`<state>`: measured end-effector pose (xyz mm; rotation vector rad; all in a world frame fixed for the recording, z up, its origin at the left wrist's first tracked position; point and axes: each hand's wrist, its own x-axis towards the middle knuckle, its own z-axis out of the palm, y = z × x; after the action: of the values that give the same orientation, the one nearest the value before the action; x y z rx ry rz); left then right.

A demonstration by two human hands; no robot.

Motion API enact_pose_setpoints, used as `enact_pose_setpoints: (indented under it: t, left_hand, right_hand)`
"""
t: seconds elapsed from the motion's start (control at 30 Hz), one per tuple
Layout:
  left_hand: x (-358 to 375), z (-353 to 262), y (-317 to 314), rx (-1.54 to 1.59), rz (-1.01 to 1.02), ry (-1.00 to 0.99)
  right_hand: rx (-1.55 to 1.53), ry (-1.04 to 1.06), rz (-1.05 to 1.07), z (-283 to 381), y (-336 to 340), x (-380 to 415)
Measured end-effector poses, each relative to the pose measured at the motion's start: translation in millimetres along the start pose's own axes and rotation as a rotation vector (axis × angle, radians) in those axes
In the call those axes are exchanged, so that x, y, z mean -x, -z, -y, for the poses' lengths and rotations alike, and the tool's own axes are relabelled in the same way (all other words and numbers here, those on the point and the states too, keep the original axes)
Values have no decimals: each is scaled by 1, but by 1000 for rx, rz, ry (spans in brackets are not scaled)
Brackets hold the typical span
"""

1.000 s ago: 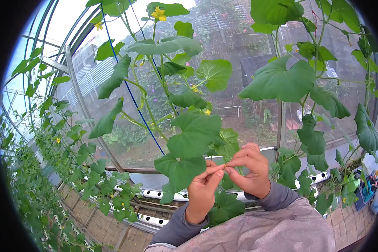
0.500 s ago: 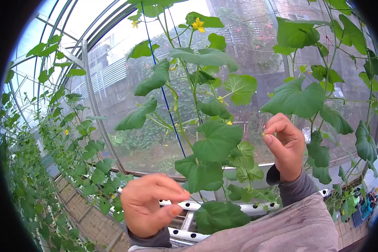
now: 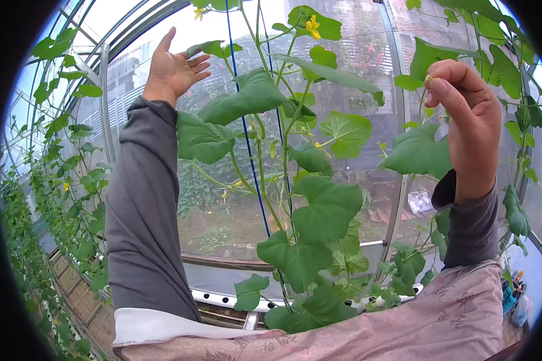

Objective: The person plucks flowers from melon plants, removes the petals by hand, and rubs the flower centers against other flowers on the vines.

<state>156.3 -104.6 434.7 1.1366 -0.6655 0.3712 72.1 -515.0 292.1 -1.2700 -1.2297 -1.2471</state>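
My left hand (image 3: 174,67) is raised at the upper left with its fingers spread and nothing in it. Just right of its fingertips is a broad leaf of the climbing vine (image 3: 244,99). At the upper right, my right hand (image 3: 473,114) is closed, thumb and forefinger pinching a tiny yellowish plant bit (image 3: 428,79), too small to name. Green leaves lie behind those fingers. Between my hands the vine rises along a blue string (image 3: 247,135), with a yellow flower (image 3: 312,27) near its top.
Another leafy vine (image 3: 515,207) climbs at the right, and a row of plants (image 3: 72,240) runs down the left. White pipes with holes (image 3: 217,298) lie low at the front. Behind the vine stand a clear greenhouse wall and a metal post (image 3: 397,120). Tools (image 3: 512,292) sit at lower right.
My left hand has gone from low beside the vine up to the upper left, its fingers opening out. My right hand has risen and shifted right, still pinching the small bit.
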Motion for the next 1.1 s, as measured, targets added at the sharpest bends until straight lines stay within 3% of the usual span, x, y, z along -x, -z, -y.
enact_pose_setpoints:
  t: [0.17,0.2,0.23,0.3,0.37,0.43,0.5,0.57,0.6,0.63,0.7,0.73,0.77,0.83,0.87,0.9,0.97,1.1]
  left_hand:
    - [-44,30,-21,210,126,-149]
    - [-50,32,-22,224,284,-80]
    - [-56,35,-26,239,305,-79]
    - [-68,44,-39,160,564,-164]
    - [-81,40,-51,217,572,-218]
    - [-86,39,-65,375,475,-422]
    - [-84,32,-72,437,486,-367]
    - [-75,28,-79,312,335,-563]
    - [-61,26,-80,298,365,-632]
    - [-83,24,-74,323,379,-626]
    - [-133,20,-84,11,366,-695]
    - [-125,21,-94,104,218,-621]
    - [-116,24,-91,115,227,-623]
    - [-62,23,-77,-137,209,-908]
    - [-64,27,-78,-323,-17,-1151]
    - [-68,29,-76,-314,-12,-1155]
    - [-75,36,-72,-393,-129,-1480]
    - [-62,44,-67,-514,-246,-1519]
  right_hand:
    - [142,24,20,12,-2,-27]
    - [168,32,22,14,-4,-30]
    - [194,37,20,18,-6,-34]
    - [246,17,13,25,-13,-38]
    - [304,18,-4,32,-20,-43]
    - [358,3,-22,38,-28,-44]
    - [441,19,-46,45,-40,-54]
    - [446,46,-43,55,-58,-75]
    - [529,96,10,60,-68,-91]
    - [625,146,64,70,-90,-101]
    - [830,218,82,85,-128,-114]
    - [1021,289,99,88,-147,-120]
    - [1034,293,98,87,-158,-127]
    - [1065,415,209,79,-174,-151]
    - [1024,401,281,74,-182,-162]
    - [981,388,352,68,-188,-174]
    - [1008,400,434,50,-197,-199]
    - [1039,477,609,27,-206,-207]
